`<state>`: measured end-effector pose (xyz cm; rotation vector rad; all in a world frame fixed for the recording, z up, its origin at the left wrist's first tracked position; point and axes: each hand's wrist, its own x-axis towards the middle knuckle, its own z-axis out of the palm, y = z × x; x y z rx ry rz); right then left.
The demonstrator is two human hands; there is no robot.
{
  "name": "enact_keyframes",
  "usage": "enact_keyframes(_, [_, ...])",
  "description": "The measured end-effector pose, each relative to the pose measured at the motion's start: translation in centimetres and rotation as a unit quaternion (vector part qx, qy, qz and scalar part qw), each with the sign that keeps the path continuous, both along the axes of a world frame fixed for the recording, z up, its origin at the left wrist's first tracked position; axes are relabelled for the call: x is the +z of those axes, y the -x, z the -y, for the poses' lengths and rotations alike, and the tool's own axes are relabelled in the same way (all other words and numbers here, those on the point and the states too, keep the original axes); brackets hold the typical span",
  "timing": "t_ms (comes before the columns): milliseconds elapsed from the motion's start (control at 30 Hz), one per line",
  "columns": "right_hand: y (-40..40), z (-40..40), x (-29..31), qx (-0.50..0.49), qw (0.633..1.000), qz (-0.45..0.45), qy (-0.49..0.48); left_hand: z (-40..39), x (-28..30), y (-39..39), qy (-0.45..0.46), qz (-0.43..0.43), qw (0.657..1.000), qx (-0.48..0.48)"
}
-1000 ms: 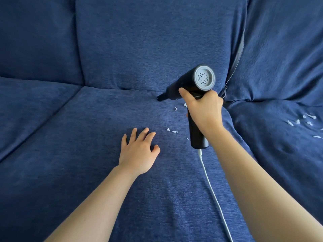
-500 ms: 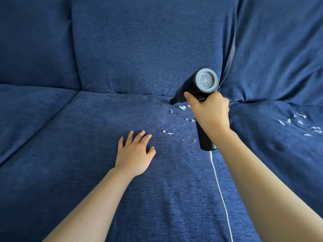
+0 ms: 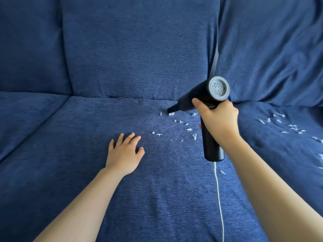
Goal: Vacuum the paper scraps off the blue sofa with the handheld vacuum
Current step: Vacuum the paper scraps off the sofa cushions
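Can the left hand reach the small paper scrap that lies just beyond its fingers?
Probably yes. The left hand rests flat on the seat cushion, and the paper scrap lies just ahead and right of its fingers with only bare fabric between; the handheld vacuum works farther right.

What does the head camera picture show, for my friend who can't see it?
A person's right hand holds a black handheld vacuum, nozzle down among white paper scraps on a blue sofa. The left hand rests flat nearby; more scraps lie farther right.

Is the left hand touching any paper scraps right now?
Apart. The head view shows bare blue sofa between the left hand and the nearest paper scraps.
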<state>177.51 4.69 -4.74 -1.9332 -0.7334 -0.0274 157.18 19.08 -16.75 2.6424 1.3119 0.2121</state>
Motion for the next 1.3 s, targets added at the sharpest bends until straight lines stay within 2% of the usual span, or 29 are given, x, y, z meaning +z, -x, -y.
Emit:
enact_keyframes(167, [0.6,1.8,0.3,0.034,0.995,-0.089,-0.031,0.2,0.1,0.1,-0.001,0.006,1.000,-0.001])
enact_keyframes(300, [0.5,2.9,0.3,0.029,0.998,-0.038,-0.029,0.3,0.2,0.2,0.000,0.009,1.000,-0.001])
enact_keyframes(467, [-0.4,4.1,-0.5,-0.027,0.999,0.032,0.003,0.3,0.2,0.2,0.001,0.007,1.000,0.001])
enact_keyframes(633, [-1.0,5.1,-1.0,-0.047,0.997,0.063,0.008,0.4,0.2,0.3,-0.007,0.007,1.000,0.002])
enact_keyframes(733, [-1.4,5.2,-1.2,-0.052,0.997,0.061,0.000,0.6,0.3,0.2,-0.003,0.005,1.000,0.005])
enact_keyframes(900, [-2.2,3.8,-1.5,-0.047,0.999,-0.002,-0.014,0.7,0.3,0.3,-0.008,-0.004,1.000,0.008])
enact_keyframes(1300, [-1.9,0.8,-1.8,-0.050,0.998,0.023,0.009,0.4,0.2,0.5,-0.006,0.009,1.000,0.003])
